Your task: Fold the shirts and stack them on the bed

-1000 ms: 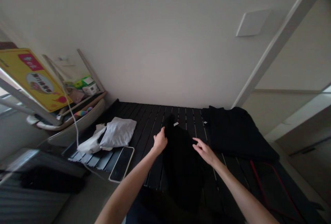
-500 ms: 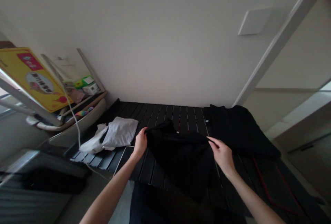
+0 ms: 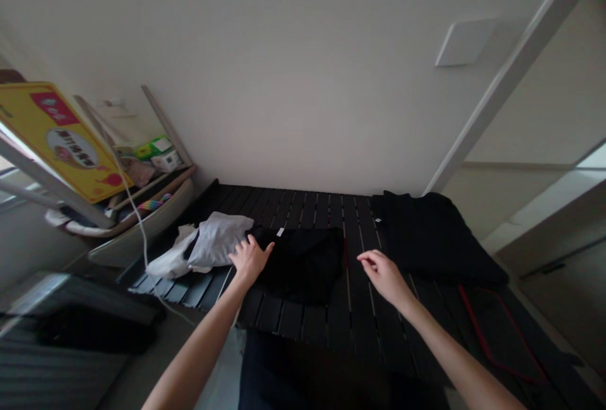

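Observation:
A black garment (image 3: 305,268) lies flat on the dark slatted table (image 3: 338,318), a small white tag (image 3: 280,232) showing at its top edge. My left hand (image 3: 250,257) is open with fingers spread, at the garment's left side next to the folded grey cloth (image 3: 221,238). To the right of the garment, apart from it, is my right hand (image 3: 382,274), its fingers drawn together with nothing visible in them. Farther right lies a larger folded black garment (image 3: 433,239), with a small white label near its left edge.
A white plastic bag (image 3: 173,261) lies left of the grey cloth, with a white cable (image 3: 142,239) running past it. At the left stand a yellow box (image 3: 71,148) and a basket-like holder (image 3: 142,233). A red-edged dark flat item (image 3: 502,334) is at the right. The wall rises behind.
The black garment, held up between both hands before, now lies on the table farther left. Both hands have let go; the left has moved slightly left with fingers spread, the right slightly left.

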Demonstrator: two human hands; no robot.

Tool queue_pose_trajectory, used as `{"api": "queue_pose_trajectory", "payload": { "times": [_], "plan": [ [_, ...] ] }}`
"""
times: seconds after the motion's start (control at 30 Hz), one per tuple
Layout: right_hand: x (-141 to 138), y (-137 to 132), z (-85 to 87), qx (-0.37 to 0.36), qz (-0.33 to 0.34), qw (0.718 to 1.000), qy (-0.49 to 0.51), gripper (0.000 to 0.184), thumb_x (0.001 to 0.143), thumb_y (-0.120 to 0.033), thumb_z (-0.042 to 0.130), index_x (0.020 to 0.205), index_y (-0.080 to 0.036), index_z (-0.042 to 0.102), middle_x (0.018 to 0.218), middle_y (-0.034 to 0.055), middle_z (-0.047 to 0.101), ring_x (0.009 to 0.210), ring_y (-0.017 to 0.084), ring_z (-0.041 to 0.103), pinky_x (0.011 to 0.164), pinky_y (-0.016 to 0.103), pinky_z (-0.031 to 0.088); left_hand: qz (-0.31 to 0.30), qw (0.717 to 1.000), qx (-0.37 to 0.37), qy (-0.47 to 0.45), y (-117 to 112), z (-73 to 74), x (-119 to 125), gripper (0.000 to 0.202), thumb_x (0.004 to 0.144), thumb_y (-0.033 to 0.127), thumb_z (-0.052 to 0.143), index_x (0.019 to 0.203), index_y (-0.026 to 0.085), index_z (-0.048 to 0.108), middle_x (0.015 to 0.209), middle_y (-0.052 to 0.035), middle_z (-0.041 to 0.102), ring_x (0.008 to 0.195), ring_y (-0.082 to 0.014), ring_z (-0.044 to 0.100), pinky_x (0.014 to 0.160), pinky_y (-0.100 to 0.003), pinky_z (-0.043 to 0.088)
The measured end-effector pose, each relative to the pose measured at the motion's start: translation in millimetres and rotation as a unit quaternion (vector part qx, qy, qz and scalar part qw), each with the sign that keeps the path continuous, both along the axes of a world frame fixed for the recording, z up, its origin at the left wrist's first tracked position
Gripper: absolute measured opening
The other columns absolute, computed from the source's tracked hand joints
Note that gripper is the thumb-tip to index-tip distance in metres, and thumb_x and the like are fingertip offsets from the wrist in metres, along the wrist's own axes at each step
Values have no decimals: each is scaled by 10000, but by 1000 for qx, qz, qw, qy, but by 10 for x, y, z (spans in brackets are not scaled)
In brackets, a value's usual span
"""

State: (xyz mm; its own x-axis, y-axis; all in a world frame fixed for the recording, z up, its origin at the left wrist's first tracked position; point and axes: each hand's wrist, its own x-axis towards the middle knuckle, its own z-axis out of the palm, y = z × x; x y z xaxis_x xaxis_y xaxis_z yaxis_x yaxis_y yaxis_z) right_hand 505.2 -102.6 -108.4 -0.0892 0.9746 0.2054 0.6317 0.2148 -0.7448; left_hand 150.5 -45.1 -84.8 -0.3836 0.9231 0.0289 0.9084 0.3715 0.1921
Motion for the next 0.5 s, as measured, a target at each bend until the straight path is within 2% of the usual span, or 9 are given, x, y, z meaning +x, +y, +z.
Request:
{"api": "queue_pose_trajectory", "payload": {
  "times": [0.07, 0.17, 0.23, 0.33, 0.37, 0.43, 0.5],
  "plan": [
    [-232, 15, -239, -37, 5, 998, -46, 270, 873, -291, 411, 1000, -191, 627, 1045, 96, 648, 971, 207, 639, 872, 324, 504, -5, 1000, -20, 0, -9, -127, 71, 740, 785, 525, 569, 1330, 45, 428, 1247, -308, 555, 1182, -462, 496, 927, -653, 333],
    [-525, 71, -484, -55, -20, 995, -75, 405, 853, -284, 448, 1218, -131, 537, 1200, 161, 596, 1147, 261, 569, 984, 381, 444, -55, 995, -60, -53, -20, -202, 129, 548, 823, 268, 522, 1306, 21, 443, 1137, -283, 624, 1114, -410, 571, 927, -605, 372],
    [-665, 134, -563, -51, -46, 993, -91, 554, 856, -310, 463, 1354, -76, 401, 1321, 213, 512, 1264, 296, 475, 1023, 412, 407, -111, 990, -54, -72, -86, -201, 156, 500, 811, 145, 470, 1301, 45, 470, 1128, -240, 646, 1111, -350, 591, 968, -536, 384],
    [-759, 249, -592, -34, -105, 983, -145, 722, 852, -348, 495, 1450, -51, 220, 1450, 249, 359, 1371, 324, 323, 1047, 441, 362, -206, 971, -49, -110, -297, -190, 179, 551, 772, 94, 484, 1319, 160, 505, 1201, -117, 650, 1140, -236, 589, 1007, -358, 409],
    [-754, 284, -588, -34, -120, 978, -166, 757, 839, -339, 520, 1463, -62, 194, 1472, 252, 320, 1377, 335, 306, 1044, 451, 355, -250, 957, -52, -139, -380, -193, 176, 562, 759, 92, 495, 1311, 192, 522, 1216, -76, 650, 1138, -206, 590, 996, -308, 422],
    [-693, 329, -576, -54, -118, 971, -203, 790, 791, -269, 571, 1472, -110, 204, 1482, 241, 306, 1332, 349, 371, 1012, 455, 368, -347, 906, -55, -236, -519, -216, 142, 558, 755, 96, 488, 1297, 214, 543, 1220, -27, 652, 1110, -174, 602, 957, -263, 457],
    [-583, 332, -568, -87, -95, 966, -225, 758, 736, -182, 593, 1437, -161, 308, 1416, 214, 412, 1226, 343, 487, 947, 452, 402, -403, 855, -30, -325, -580, -255, 73, 522, 785, 116, 463, 1294, 199, 545, 1209, -24, 656, 1082, -172, 613, 932, -271, 481]
  ]
}}
